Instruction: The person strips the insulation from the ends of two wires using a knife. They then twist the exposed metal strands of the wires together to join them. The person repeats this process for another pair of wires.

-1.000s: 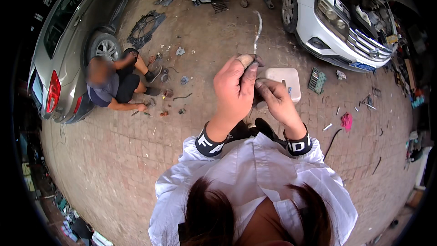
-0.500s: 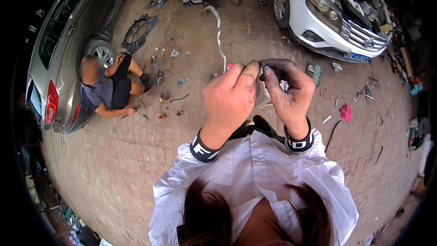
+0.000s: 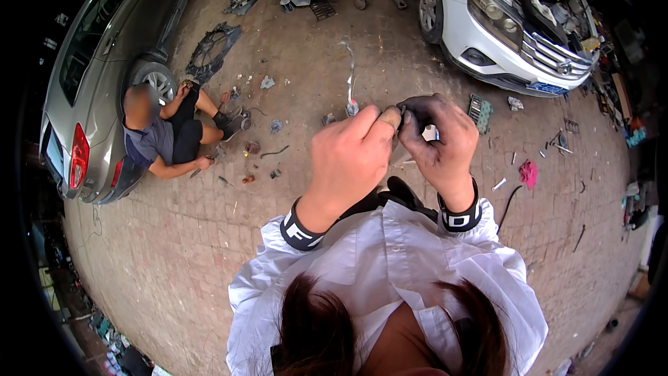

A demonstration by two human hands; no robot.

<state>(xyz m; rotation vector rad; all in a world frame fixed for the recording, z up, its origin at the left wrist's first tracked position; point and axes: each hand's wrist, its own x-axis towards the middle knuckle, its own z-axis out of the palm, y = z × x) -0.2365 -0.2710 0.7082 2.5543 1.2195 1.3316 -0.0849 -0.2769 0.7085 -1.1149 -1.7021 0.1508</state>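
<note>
My left hand (image 3: 353,157) and my right hand (image 3: 443,146) meet in front of my chest, fingertips pinched together and touching. A small dark bit shows between them, too small to name. Grime blackens the right fingers and thumb; the left hand is cleaner. Just beyond my left knuckles, a thin, wavy whitish strand (image 3: 351,73) runs away from me, with a reddish spot at its near end. Whether either hand holds that strand I cannot tell. Below the joined fingers, a pale object (image 3: 403,156) is partly hidden by my hands.
At left, a person (image 3: 156,129) sits on the paving beside a grey car (image 3: 104,83). A white car (image 3: 511,35) with its engine bay exposed stands far right. Around lie a fan shroud (image 3: 211,51), a green tool case (image 3: 480,113), a pink rag (image 3: 528,174) and loose tools.
The whitish strand looks shorter and thinner, its far end now nearer to me. My left wrist has shifted slightly left; both hands remain pinched together.
</note>
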